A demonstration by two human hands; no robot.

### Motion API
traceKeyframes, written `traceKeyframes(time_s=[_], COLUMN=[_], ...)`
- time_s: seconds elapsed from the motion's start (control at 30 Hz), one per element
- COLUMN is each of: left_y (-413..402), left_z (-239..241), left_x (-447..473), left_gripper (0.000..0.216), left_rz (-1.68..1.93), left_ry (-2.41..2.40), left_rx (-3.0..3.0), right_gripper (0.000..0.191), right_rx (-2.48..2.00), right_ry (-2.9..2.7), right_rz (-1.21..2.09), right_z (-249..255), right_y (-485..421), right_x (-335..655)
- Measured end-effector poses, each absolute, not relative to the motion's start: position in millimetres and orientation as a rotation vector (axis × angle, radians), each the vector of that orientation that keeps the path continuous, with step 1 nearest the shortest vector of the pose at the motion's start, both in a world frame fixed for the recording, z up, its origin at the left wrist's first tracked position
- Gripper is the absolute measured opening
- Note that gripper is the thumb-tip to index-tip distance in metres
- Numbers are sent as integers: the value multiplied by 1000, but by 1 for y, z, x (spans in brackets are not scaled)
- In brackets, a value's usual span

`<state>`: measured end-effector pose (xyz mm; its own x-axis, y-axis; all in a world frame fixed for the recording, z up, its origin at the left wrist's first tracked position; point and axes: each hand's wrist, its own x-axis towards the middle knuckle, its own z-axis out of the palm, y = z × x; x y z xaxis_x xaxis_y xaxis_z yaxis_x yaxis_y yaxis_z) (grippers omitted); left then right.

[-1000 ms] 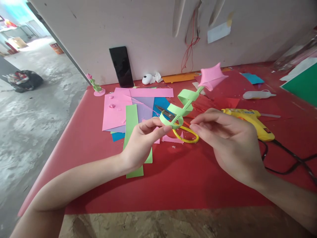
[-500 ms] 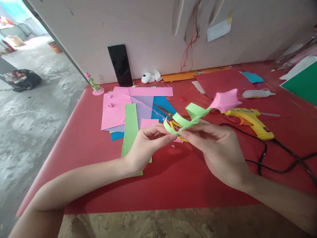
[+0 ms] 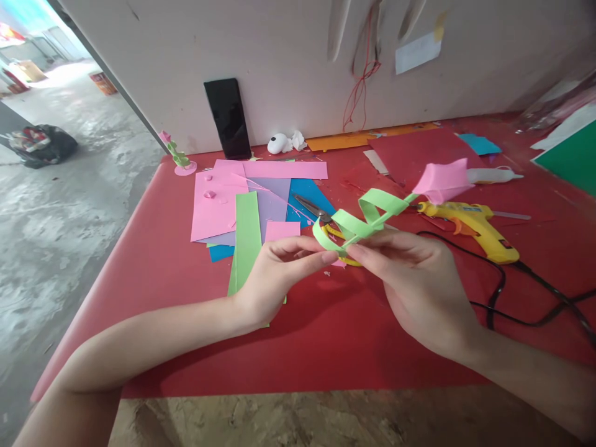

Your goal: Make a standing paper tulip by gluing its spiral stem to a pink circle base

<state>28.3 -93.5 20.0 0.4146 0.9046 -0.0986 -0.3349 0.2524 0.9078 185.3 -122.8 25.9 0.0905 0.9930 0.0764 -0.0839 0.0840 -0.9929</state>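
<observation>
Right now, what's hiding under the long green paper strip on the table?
Under the green strip lie a pink sheet, a purple sheet and a blue sheet. Its near end is hidden behind the left hand, so what's beneath there can't be seen.

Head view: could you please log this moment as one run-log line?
left hand: pinches green spiral strip | right hand: pinches same strip | pink paper flower: at tip, raised | glue gun: on table

Pink paper flower (image 3: 442, 180), green spiral stem (image 3: 361, 220), yellow glue gun (image 3: 470, 222), red table (image 3: 326, 335).
</observation>
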Motion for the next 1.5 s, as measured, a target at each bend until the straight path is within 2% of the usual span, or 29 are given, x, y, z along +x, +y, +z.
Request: traceKeyframes(time_s=[0.27,1.0,1.5], left_y=[-95,-93,-95], left_z=[19,17,14], left_x=[28,28,30], left_gripper=[3,16,14], left_rz=[950,932,945], left_ry=[691,735,686], left_rx=[952,919,909], right_gripper=[4,5,3], right_rx=[-1108,-1154,-1099], right_ry=[-1156,-1078,-1010], right_rz=[1060,1117,1131], right_z=[26,26,30], right_y=[-123,-123,-120], right_x=[185,183,183])
